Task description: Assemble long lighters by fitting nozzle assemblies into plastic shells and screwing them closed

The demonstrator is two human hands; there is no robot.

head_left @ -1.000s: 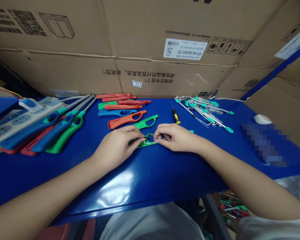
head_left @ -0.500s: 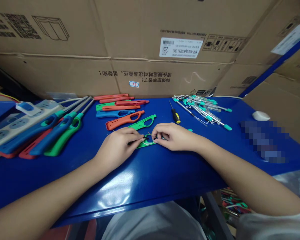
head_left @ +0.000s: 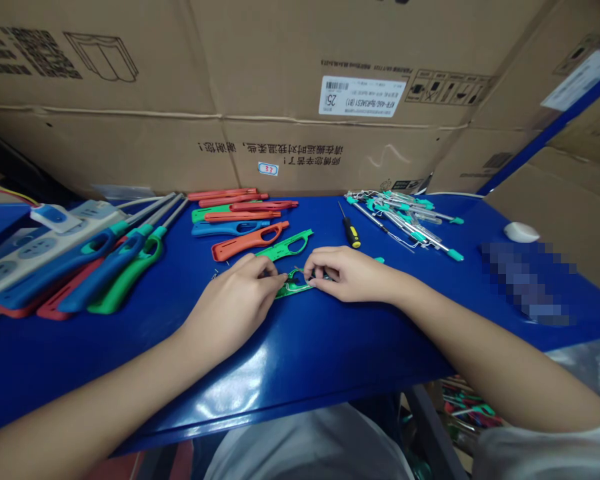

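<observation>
A green plastic lighter shell (head_left: 293, 285) lies on the blue table (head_left: 300, 347) between my hands. My left hand (head_left: 240, 297) rests on its left end, fingers pinched together at a thin wire-like part. My right hand (head_left: 347, 272) covers the shell's right end, thumb and forefinger pinched on a small part there. What each pinch holds is too small to name. A second green shell (head_left: 285, 247) lies just behind them.
Orange, blue and green shells (head_left: 245, 217) are stacked at the back. Finished long lighters (head_left: 105, 263) lie left beside a power strip (head_left: 25, 243). A small screwdriver (head_left: 351, 231) and several metal tubes with teal tips (head_left: 410, 220) lie right. Cardboard boxes (head_left: 280, 87) wall the back.
My left hand has shifted slightly forward and up over the shell's left end, and its fingers have closed tighter. My right hand has hardly moved.
</observation>
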